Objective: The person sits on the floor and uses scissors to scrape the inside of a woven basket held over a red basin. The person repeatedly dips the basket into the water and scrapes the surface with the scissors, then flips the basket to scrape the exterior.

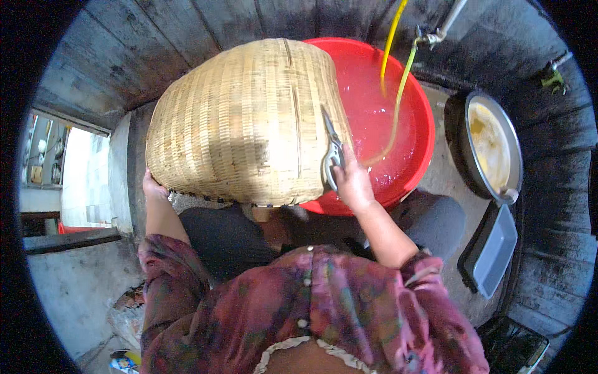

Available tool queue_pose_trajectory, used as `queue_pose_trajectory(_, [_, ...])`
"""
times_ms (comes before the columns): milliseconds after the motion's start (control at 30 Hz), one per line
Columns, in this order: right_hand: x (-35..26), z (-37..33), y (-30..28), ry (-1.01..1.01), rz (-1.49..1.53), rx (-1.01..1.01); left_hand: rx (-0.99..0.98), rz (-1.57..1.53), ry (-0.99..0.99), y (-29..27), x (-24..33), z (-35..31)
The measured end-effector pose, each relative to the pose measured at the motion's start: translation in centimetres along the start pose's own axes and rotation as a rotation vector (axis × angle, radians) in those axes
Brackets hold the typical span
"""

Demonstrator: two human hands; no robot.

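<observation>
A large woven bamboo basket (pixel 230 118) is tipped over the left part of a round red tub (pixel 425 140), its woven underside facing up. My left hand (pixel 156 186) is closed on the basket's lower left edge, with most of its fingers hidden beneath. In my right hand (pixel 356 186) is a pair of scissors (pixel 334 146), held by the handles with the blades pointing away along the basket's right side. That hand lies close against the basket's right edge; whether it also grips the weave I cannot tell. Reddish-looking water fills the tub.
A yellow hose (pixel 391 38) and a yellow-green hose (pixel 405 78) from a metal tap (pixel 430 38) hang into the tub. Right of it stand a metal basin (pixel 516 153) of foamy yellowish liquid and a grey plastic tray (pixel 496 249). Dark walls (pixel 187 28) curve around.
</observation>
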State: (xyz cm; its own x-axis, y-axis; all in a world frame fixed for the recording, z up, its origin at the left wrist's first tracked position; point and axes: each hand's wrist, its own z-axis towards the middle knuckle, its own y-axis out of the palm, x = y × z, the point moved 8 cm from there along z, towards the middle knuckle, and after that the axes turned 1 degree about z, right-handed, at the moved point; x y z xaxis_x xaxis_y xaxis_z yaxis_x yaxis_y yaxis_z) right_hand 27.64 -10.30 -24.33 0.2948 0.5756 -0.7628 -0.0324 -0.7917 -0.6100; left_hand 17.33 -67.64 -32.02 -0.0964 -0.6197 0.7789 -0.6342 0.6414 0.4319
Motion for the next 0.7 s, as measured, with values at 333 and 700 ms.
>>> queue_pose_trajectory(333, [0.5, 4.0, 0.2, -0.158, -0.369, -0.031, 0.067, 0.0, -0.117, 0.3, -1.7, 1.0])
queue_pose_trajectory(700, [-3.6, 0.8, -11.5, -0.231, 0.335, 0.453, -0.175, 0.015, 0.168, 7.3, 7.0, -3.6])
